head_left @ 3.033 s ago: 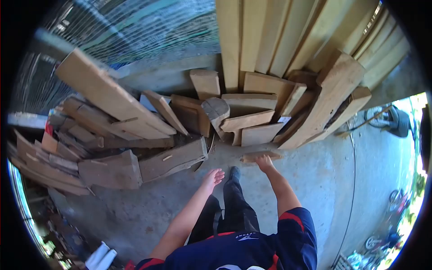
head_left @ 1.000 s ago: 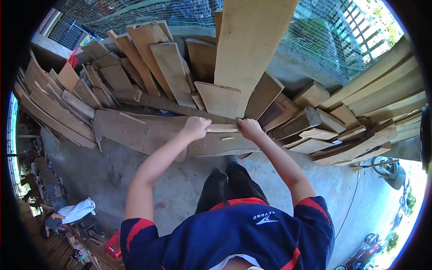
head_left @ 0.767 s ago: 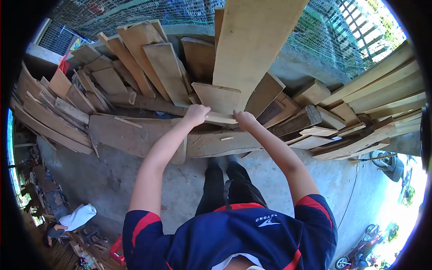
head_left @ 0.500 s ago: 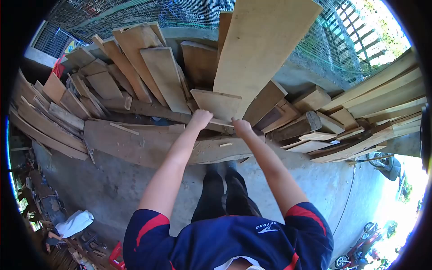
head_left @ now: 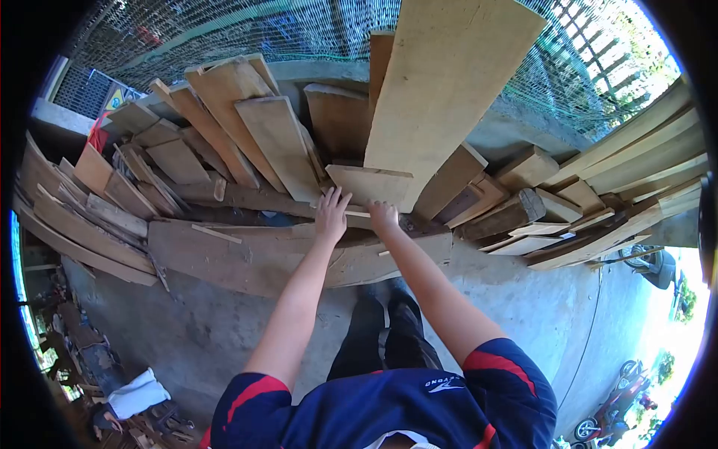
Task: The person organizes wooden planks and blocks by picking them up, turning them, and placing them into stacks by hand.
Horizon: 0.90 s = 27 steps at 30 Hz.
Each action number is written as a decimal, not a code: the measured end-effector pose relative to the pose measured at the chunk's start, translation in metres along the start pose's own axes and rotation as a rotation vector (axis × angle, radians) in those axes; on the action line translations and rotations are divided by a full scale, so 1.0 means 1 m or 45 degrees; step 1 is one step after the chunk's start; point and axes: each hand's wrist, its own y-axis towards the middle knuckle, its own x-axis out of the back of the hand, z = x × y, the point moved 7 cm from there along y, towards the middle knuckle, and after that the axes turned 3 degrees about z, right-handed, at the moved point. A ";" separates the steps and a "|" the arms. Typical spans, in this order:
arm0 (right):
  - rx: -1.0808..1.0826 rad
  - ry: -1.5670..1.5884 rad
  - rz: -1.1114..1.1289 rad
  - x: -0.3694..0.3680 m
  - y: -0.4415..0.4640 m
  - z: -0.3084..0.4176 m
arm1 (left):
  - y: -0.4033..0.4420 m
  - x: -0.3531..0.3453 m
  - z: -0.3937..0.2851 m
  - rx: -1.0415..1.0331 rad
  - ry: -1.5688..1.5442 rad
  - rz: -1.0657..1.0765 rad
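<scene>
A short wooden board (head_left: 370,183) leans at a tilt against the foot of a tall, wide plank (head_left: 452,82). Below its lower edge a thin pale wooden strip (head_left: 357,214) shows between my hands. My left hand (head_left: 330,217) is open, fingers spread, by the left end of the short board and over the strip. My right hand (head_left: 384,217) lies at the board's lower edge, at the strip's right end, its fingers slightly bent and apart. Whether the fingertips press on the wood is hard to see.
Several boards (head_left: 277,142) lean along a low wall to the left, and offcuts (head_left: 516,206) are piled to the right. A long wide plank (head_left: 217,254) lies before my feet on the concrete floor (head_left: 239,322). Netting (head_left: 299,34) hangs behind. A motorcycle (head_left: 613,404) stands at the lower right.
My left hand has gone from a closed grip to spread fingers. My right hand has shifted slightly left and its fingers have loosened. The view has tilted slightly, so the boards appear lower.
</scene>
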 end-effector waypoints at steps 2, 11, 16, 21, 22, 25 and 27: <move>-0.216 0.021 -0.100 0.003 -0.001 -0.005 | -0.020 0.002 -0.005 0.068 -0.096 -0.062; -0.174 -0.585 -0.380 0.035 0.047 -0.020 | -0.119 -0.019 -0.014 0.221 -0.355 -0.004; -0.063 -0.585 -0.623 0.061 0.005 -0.017 | -0.142 -0.025 -0.003 0.254 -0.398 -0.036; -0.024 0.259 -0.132 -0.008 -0.075 -0.012 | -0.154 -0.039 -0.004 0.422 -0.565 0.143; -0.014 0.455 -0.233 -0.029 -0.090 -0.013 | -0.157 -0.039 -0.009 0.388 -0.528 0.085; -0.199 0.948 -0.477 -0.061 -0.143 -0.004 | -0.175 -0.090 -0.008 0.533 -0.924 0.184; -0.418 1.457 -0.501 -0.092 -0.173 -0.003 | -0.189 -0.114 -0.015 0.646 -1.108 0.316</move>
